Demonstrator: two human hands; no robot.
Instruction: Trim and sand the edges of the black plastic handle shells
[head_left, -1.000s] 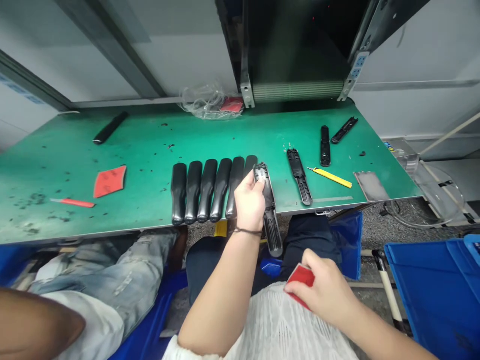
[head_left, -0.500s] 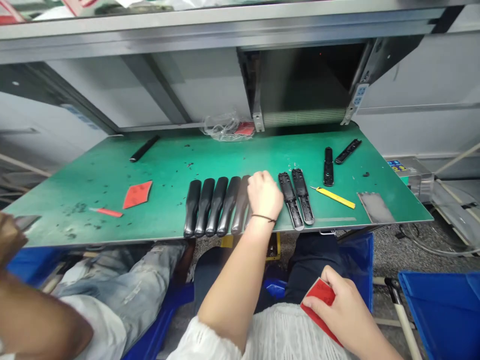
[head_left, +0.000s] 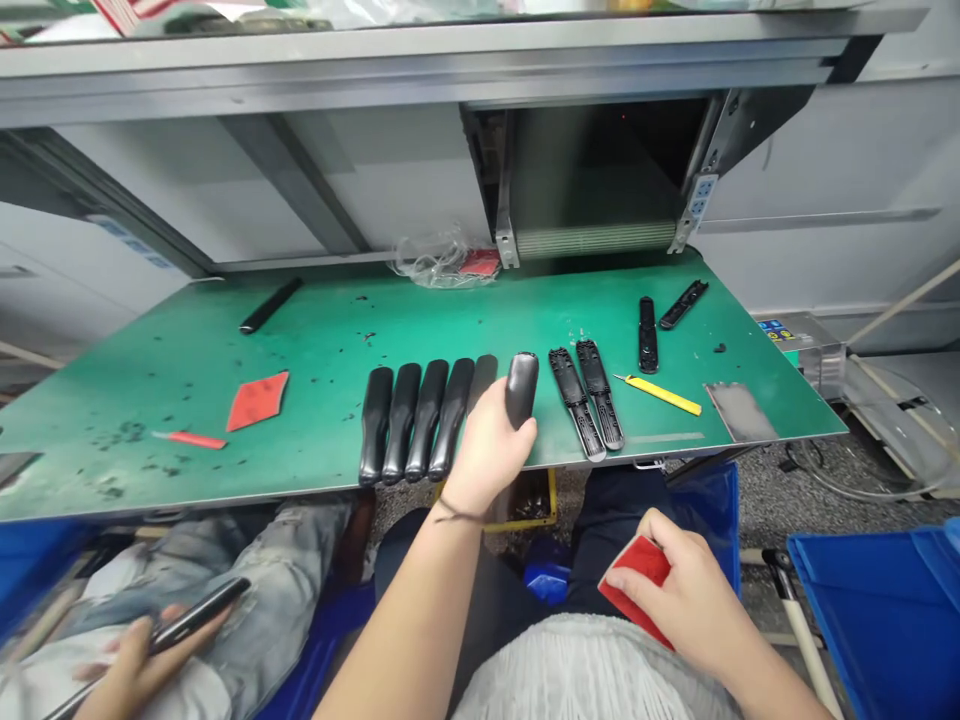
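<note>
My left hand [head_left: 489, 440] is closed around a black plastic handle shell [head_left: 523, 388], whose rounded end points up above my fingers at the table's front edge. To its left stretches a row of similar shells [head_left: 405, 425], smooth side up; the greyer shell [head_left: 482, 375] at the right end is partly hidden by my hand. On the other side, two shells [head_left: 576, 400] lie with their ribbed insides upward. Close to my body, my right hand [head_left: 679, 590] pinches a folded piece of red sandpaper [head_left: 637, 580] between thumb and fingers.
A yellow craft knife [head_left: 664, 394], two narrow black parts [head_left: 648, 335] and a grey plate [head_left: 741, 413] lie to the right. Leftward are red sandpaper [head_left: 258, 400], a red knife [head_left: 196, 439] and a black piece [head_left: 271, 306]. A co-worker's hand [head_left: 139, 660] holds a black part.
My left hand has turned and drawn back toward me, raising a shell from the right end of the row. My right hand keeps the sandpaper. The co-worker's hand has come into view.
</note>
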